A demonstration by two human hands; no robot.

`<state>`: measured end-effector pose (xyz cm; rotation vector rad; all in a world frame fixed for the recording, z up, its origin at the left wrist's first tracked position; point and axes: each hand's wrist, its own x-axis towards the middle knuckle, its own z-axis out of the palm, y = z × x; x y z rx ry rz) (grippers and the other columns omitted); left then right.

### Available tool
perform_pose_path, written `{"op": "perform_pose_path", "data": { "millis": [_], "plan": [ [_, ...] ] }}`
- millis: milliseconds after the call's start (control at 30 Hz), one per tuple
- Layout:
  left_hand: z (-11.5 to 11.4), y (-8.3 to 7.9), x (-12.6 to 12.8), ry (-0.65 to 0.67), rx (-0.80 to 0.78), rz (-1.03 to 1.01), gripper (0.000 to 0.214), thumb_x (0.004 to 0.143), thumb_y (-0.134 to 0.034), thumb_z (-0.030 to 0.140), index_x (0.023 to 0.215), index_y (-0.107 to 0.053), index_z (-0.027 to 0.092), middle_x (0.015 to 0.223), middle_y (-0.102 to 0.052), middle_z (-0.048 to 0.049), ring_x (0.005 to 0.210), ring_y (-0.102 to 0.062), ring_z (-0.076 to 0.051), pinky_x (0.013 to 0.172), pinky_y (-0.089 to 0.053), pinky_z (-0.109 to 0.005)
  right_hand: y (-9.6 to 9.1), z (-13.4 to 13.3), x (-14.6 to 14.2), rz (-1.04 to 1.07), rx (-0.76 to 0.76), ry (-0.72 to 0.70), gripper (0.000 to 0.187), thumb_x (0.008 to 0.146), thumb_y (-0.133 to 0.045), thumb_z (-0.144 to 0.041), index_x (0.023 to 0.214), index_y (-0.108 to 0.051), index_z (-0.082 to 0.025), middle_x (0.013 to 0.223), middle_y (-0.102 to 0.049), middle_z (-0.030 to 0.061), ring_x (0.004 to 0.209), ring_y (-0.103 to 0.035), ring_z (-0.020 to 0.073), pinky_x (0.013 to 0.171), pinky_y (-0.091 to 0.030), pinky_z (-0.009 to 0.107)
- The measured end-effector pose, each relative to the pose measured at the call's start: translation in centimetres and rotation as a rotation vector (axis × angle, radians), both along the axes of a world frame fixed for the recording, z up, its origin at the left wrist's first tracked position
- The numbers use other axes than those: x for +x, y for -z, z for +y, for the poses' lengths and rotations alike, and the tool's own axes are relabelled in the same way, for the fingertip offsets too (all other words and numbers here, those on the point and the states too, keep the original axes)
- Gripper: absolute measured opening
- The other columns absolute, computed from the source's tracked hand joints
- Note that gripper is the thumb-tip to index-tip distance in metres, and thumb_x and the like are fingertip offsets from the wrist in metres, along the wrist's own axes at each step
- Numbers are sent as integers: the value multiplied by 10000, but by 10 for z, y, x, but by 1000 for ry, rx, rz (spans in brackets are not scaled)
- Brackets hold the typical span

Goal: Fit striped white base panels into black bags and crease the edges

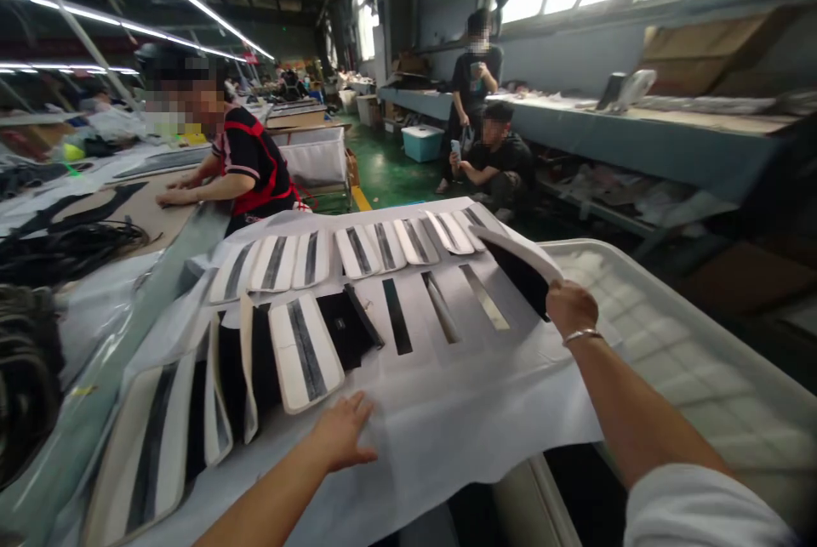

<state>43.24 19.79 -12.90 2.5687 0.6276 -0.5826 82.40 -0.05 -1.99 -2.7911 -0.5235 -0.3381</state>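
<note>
Probably light and bendy, the black-and-white flat panel (518, 268) right of centre suits the right hand (573, 309) gripping its end, while the left hand (345, 432) spreads open, lower centre.

1 head-worn camera looks forward and down, from close by, over the striped panels (305, 351).

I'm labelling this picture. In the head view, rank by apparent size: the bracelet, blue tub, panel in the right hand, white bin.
1. White bin
2. Panel, gripped by the right hand
3. Blue tub
4. Bracelet
The tub stands farther off, so its true size against the panel is unsure.
</note>
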Motion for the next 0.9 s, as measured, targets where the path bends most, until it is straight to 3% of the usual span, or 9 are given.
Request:
{"op": "perform_pose_path", "data": {
  "millis": [133, 267, 333, 400, 467, 567, 700, 833, 900],
  "plan": [
    [0, 9, 0, 34, 52, 9, 765, 631, -678, 479, 1311, -498, 179, 1447, -360, -163, 1260, -384, -404, 1018, -327, -518, -54, -23, 7, -195, 31, 73, 489, 955, -168, -227, 1072, -545, 62, 978, -582, 272, 972, -564, 256, 739, -369, 332],
    [0, -4, 15, -263, -233, -185, 726, 584, -714, 527, 1158, -599, 97, 1346, -465, -225, 1259, -381, -411, 1084, -209, -511, -68, 1, -72, -282, -12, -173, 326, 915, -372, -257, 1133, -518, -65, 1074, -575, 180, 995, -543, 239, 779, -397, 295],
    [-2, -15, 27, -489, -476, -352, 695, 543, -753, 532, 1087, -622, 120, 1325, -494, -213, 1301, -342, -382, 1104, -185, -476, -51, 25, -131, -214, -114, -388, 238, 881, -387, -184, 1003, -566, -85, 972, -593, 170, 898, -572, 260, 695, -426, 322],
    [-6, -23, 38, -624, -653, -465, 603, 659, -654, 596, 1076, -611, 162, 1268, -556, -170, 1239, -452, -308, 1051, -315, -428, -21, 49, -192, -54, -234, -548, 236, 828, -372, -86, 910, -594, -90, 870, -606, 162, 757, -592, 263, 606, -435, 347],
    [-10, -25, 45, -796, -818, -532, 533, 773, -528, 609, 1065, -594, 168, 1104, -646, -142, 1010, -619, -245, 870, -475, -374, 12, 67, -242, 152, -321, -774, 221, 793, -442, -91, 925, -616, -67, 862, -624, 182, 745, -607, 270, 599, -454, 359],
    [-10, -17, 44, -1108, -1006, -628, 372, 751, -649, 444, 934, -589, 125, 787, -683, -93, 677, -653, -191, 628, -516, -306, 44, 78, -281, 436, -319, -1063, 293, 767, -595, -292, 945, -633, -62, 887, -652, 201, 866, -616, 317, 716, -480, 396],
    [-3, -9, 33, -1195, -1056, -698, 182, 731, -670, 189, 869, -579, 114, 670, -672, -45, 603, -640, -166, 619, -523, -286, 44, 69, -264, 808, -21, -1049, 608, 746, -612, -477, 1245, -484, -154, 967, -675, 96, 803, -650, 232, 706, -500, 325],
    [0, -23, 31, -1128, -1220, -747, 205, 759, -628, 152, 956, -586, 111, 752, -706, -70, 720, -677, -194, 719, -547, -324, 43, 69, -211, 413, 281, -609, 633, 810, -553, -443, 1327, -396, -113, 1235, -546, 170, 1113, -540, 266, 930, -425, 389],
    [2, -35, 33, -1081, -1293, -771, 236, 769, -619, 161, 998, -584, 116, 809, -714, -84, 777, -682, -203, 763, -548, -345, 50, 73, -187, 429, 328, -459, 655, 787, -582, -444, 1306, -419, -78, 1299, -484, 210, 1211, -456, 300, 993, -369, 431]
  ]
}}
